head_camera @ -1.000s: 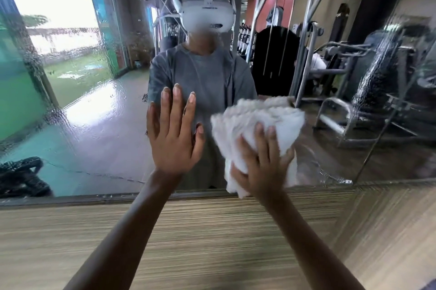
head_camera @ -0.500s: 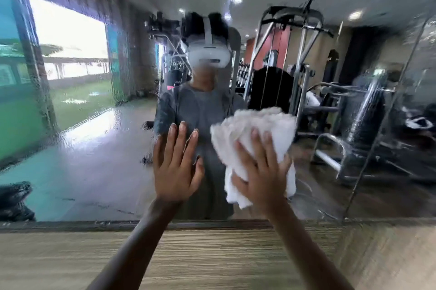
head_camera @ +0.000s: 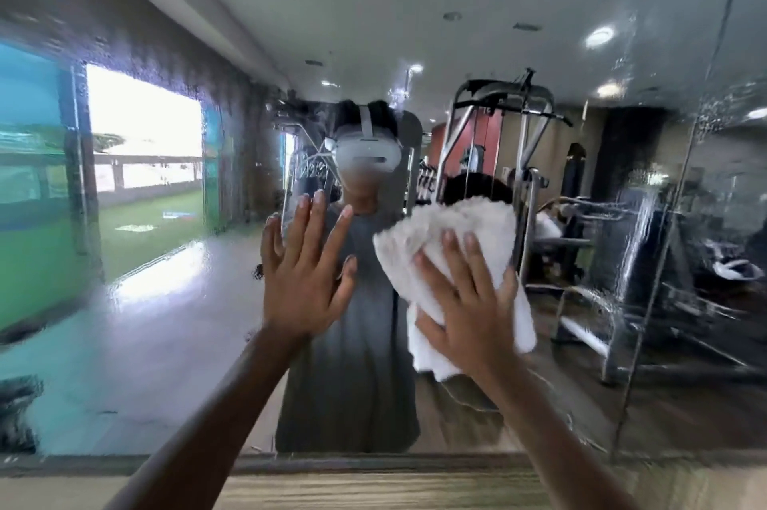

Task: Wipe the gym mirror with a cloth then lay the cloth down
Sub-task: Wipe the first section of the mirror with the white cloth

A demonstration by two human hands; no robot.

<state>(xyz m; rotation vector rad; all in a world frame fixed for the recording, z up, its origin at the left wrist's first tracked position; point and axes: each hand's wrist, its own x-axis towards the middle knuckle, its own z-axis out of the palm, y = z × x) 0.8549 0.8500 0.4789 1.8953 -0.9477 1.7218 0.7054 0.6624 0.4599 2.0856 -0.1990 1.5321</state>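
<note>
Grip: right hand (head_camera: 469,302) spread wide, fingers (head_camera: 454,260) nearly straight, pressing the cloth (head_camera: 456,223) onto the mirror (head_camera: 166,302); the thumb may hook the cloth's lower edge
Cloth: bunched white wad under the palm, long axis running up and down, jutting past the fingertips
Other hand: left hand (head_camera: 303,281) just beside the grip, splayed flat on the glass
Next ground: wet streaks (head_camera: 645,235) lie off the grip's outer side; right hand nearer

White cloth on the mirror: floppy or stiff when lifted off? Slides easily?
Likely floppy: the cloth is bunched in soft folds and its lower edge droops below the right hand. Probably light, since that flat hand alone pins it to the mirror. Its fluffy pile may drag on the glass, though wet streaks could ease that.
</note>
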